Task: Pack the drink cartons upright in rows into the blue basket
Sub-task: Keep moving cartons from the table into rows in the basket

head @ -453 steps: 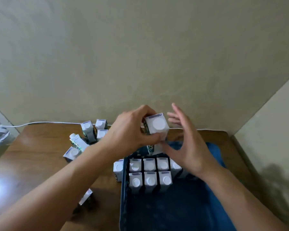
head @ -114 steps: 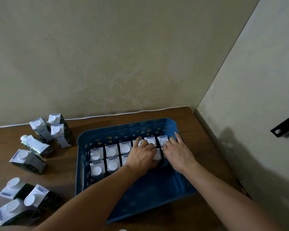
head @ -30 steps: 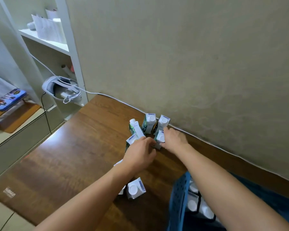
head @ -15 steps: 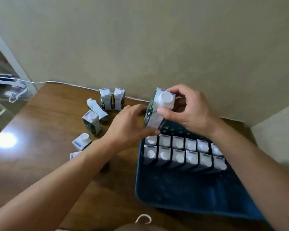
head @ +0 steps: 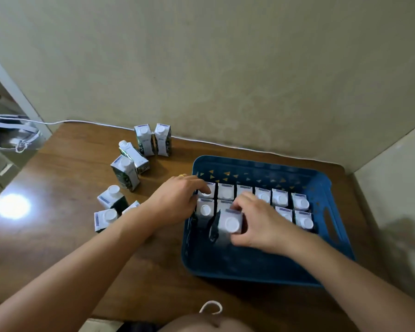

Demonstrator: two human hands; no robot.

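On the wooden table [head: 58, 236] in a beige-walled corner, right hand [head: 256, 221] clasping a carton [head: 230, 224], left hand [head: 175, 202] loose.

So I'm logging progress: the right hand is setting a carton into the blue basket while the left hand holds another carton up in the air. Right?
Not quite. In the head view the right hand grips a carton inside the blue basket, but the left hand holds nothing aloft; it rests at the basket's left edge, fingers touching the packed cartons.

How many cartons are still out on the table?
7 cartons: two by the wall, two before them, three beside the left forearm, one half hidden; others may hide.
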